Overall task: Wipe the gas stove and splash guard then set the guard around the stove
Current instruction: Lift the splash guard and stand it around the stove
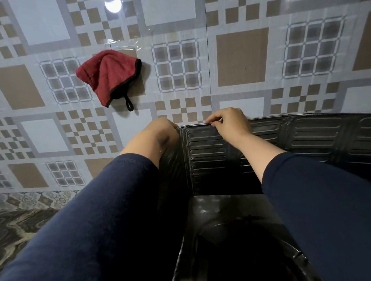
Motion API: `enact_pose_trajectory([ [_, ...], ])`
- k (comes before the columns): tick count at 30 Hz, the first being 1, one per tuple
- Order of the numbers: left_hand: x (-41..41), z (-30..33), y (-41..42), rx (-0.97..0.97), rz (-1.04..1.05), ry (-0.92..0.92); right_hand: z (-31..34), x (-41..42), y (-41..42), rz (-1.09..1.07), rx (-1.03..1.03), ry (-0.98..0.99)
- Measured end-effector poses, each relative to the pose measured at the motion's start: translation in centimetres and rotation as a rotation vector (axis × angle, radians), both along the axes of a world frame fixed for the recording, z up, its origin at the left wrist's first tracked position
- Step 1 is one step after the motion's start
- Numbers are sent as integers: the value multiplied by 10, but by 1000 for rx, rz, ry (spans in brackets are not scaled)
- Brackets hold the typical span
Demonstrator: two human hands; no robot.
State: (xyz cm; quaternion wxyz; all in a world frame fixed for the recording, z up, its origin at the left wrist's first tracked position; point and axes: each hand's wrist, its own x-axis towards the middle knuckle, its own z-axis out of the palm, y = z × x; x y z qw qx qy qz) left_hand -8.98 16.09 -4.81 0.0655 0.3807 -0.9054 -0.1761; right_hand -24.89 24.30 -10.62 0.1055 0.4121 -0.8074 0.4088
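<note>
Nearest to me, at about six o'clock, the gas stove (213,208) is showing only as a dark glossy top between my two navy sleeves (93,231). Past it, the splash guard (295,141) is standing upright along the stove's far edge and left side, its ribbed black panels running off toward three o'clock. My left hand (156,133) is curling over the top rim at the corner fold, and my right hand (227,122) is pinching the same rim just beside it, at twelve o'clock. I am judging the guard to be thin, light sheet metal (the dents suggest it bends easily), so it will flex at the folds; I would be holding it by the rim near a crease, gently, minding a possibly sharp edge. Farther out, at eleven o'clock, a red cloth (110,76) is hanging on the patterned tile wall (240,58).
</note>
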Motion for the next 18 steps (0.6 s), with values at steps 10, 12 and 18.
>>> enact_pose_trajectory([
  [10, 33, 13, 20, 347, 39, 108, 4, 17, -11, 35, 40, -19],
  [12, 36, 10, 23, 371, 33, 131, 1, 18, -11, 31, 53, -24],
  [18, 37, 8, 30, 428, 48, 177, 4, 18, -11, 24, 56, -5],
])
